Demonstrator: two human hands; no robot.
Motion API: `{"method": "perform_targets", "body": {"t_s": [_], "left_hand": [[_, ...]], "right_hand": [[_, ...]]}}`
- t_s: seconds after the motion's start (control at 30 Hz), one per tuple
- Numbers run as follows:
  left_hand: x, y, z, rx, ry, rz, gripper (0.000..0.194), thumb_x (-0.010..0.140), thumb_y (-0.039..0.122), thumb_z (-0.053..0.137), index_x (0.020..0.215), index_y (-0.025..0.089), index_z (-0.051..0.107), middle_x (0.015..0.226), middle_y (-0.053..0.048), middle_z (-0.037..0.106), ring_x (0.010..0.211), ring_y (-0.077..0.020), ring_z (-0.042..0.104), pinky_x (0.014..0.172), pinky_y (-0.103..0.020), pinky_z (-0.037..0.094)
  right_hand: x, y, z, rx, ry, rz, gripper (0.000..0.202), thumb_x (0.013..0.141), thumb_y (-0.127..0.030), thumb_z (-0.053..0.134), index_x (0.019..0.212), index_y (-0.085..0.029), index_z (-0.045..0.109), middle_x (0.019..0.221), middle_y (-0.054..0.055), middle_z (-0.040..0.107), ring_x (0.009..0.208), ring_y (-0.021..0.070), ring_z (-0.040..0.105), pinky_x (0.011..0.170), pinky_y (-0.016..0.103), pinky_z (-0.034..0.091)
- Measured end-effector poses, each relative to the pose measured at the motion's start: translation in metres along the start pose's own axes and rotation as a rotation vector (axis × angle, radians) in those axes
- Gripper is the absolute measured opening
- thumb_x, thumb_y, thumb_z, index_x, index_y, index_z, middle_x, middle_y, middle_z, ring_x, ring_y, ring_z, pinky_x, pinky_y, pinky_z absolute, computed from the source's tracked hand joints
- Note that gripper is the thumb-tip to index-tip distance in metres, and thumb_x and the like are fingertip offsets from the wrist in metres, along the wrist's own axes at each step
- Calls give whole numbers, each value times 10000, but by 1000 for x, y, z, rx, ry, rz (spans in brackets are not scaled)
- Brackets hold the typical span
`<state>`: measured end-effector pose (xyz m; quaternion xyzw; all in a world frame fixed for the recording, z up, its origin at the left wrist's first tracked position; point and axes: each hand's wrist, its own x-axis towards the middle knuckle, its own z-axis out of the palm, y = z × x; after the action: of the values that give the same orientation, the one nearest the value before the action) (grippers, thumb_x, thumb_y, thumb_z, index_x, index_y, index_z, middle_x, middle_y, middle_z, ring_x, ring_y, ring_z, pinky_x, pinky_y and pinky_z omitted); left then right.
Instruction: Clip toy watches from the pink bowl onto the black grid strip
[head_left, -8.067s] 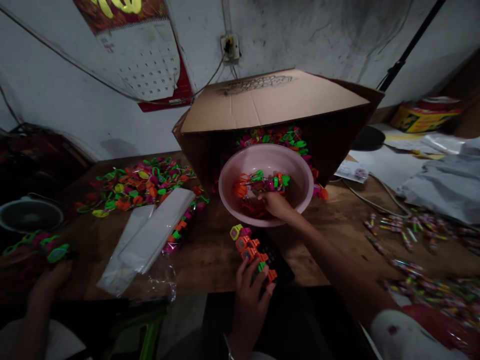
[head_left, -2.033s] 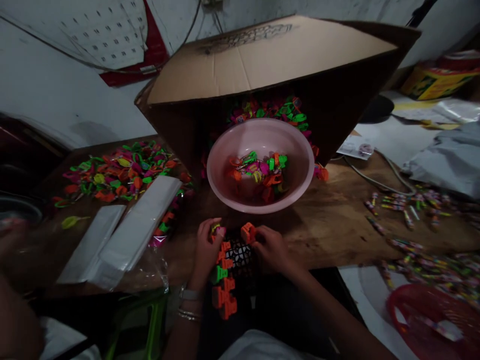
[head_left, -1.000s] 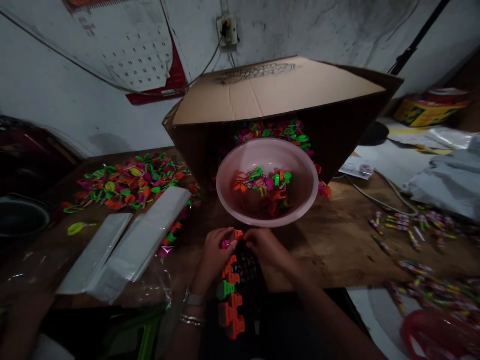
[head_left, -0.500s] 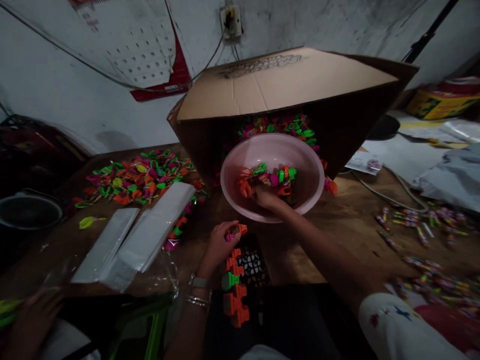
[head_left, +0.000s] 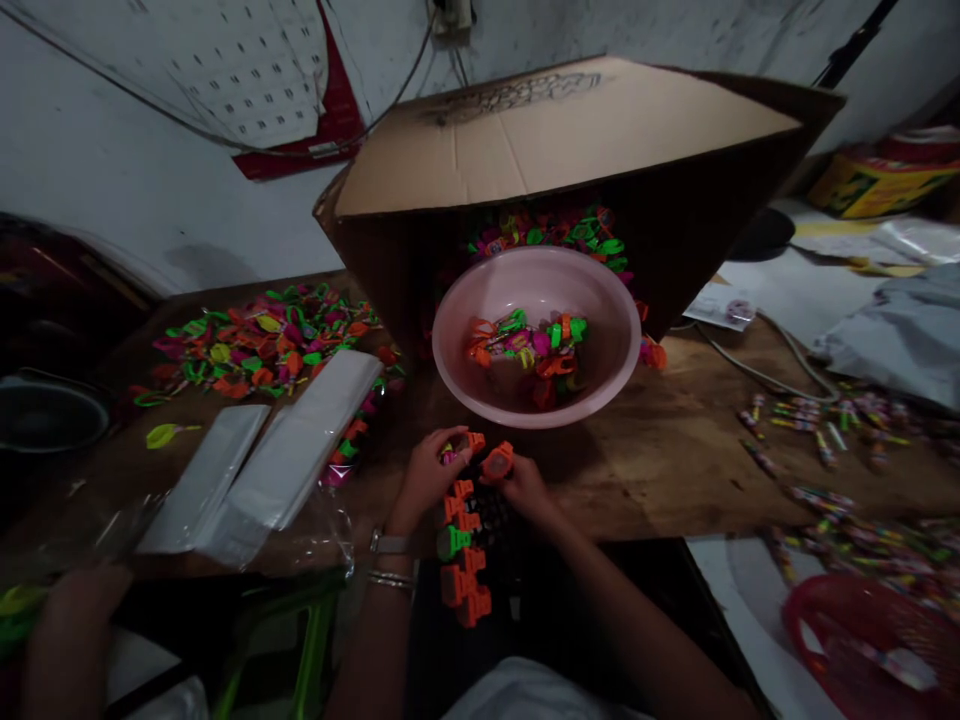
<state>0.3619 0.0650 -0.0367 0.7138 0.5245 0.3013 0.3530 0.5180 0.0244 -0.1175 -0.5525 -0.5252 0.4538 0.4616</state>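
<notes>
My left hand point(head_left: 429, 474), with a watch and bracelets at the wrist, is closed on an orange toy watch point(head_left: 471, 444) at the top of a strip of toy watches. That strip point(head_left: 454, 541), mostly orange with one green piece, hangs down below the hand. Close beside it on the right, my right hand point(head_left: 526, 490) pinches another orange toy watch point(head_left: 497, 461). A dark openwork piece point(head_left: 495, 520) lies partly hidden beneath. Just beyond the hands, a pink bowl point(head_left: 540, 405) holds several coloured toy watches point(head_left: 562, 330).
An open cardboard box point(head_left: 570, 150) stands behind the bowl. Plastic sleeves point(head_left: 292, 450) and a colourful pile point(head_left: 262, 340) lie left. Wrapped sticks point(head_left: 847, 500) and a red basket point(head_left: 862, 650) are at right. Another person's hand point(head_left: 86, 600) is at lower left.
My right hand has come out of the bowl with an orange toy watch and moved down beside my left hand. My left hand stays on the strip. The view has shifted slightly.
</notes>
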Motion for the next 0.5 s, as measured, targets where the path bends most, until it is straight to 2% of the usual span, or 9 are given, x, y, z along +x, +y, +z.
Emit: {"method": "perform_targets", "body": {"t_s": [0.17, 0.23, 0.33, 0.4, 0.5], "left_hand": [[0, 1, -1, 10, 2, 9, 280, 750, 221, 628, 1021, 173, 682, 1024, -77, 699, 949, -206, 642, 887, -352, 500], [0, 0, 0, 4, -1, 10, 281, 751, 221, 624, 1024, 183, 682, 1021, -71, 699, 949, -203, 641, 890, -350, 499], [-1, -2, 0, -10, 4, 11, 285, 760, 233, 620, 1036, 191, 681, 1027, -68, 696, 959, -202, 635, 903, -351, 489], [-1, -4, 1, -20, 6, 17, 292, 764, 236, 617, 1046, 191, 676, 1033, -69, 691, 966, -202, 629, 904, -352, 482], [-1, -6, 2, -18, 10, 19, 296, 764, 228, 613, 1051, 182, 665, 1038, -73, 681, 978, -206, 614, 906, -361, 470]], "right_hand": [[-1, -4, 8, -141, 90, -89, 114, 711, -270, 628, 754, -165, 630, 740, 43, 687, 649, 170, 591, 628, 259, 457], [-2, -3, 14, -186, 85, -133, 89, 740, -239, 590, 785, -172, 628, 782, 60, 697, 683, 180, 610, 656, 267, 468], [-2, -2, 25, -259, 100, -153, 125, 769, -192, 552, 867, -178, 629, 851, 79, 702, 763, 197, 637, 704, 280, 476], [-4, -4, 27, -306, 124, -112, 165, 774, -165, 543, 914, -170, 630, 888, 93, 703, 805, 209, 647, 728, 292, 478], [-6, -16, 12, -359, -2, -54, 252, 706, -83, 570, 935, -157, 644, 942, 100, 708, 857, 221, 655, 767, 301, 482]]}}
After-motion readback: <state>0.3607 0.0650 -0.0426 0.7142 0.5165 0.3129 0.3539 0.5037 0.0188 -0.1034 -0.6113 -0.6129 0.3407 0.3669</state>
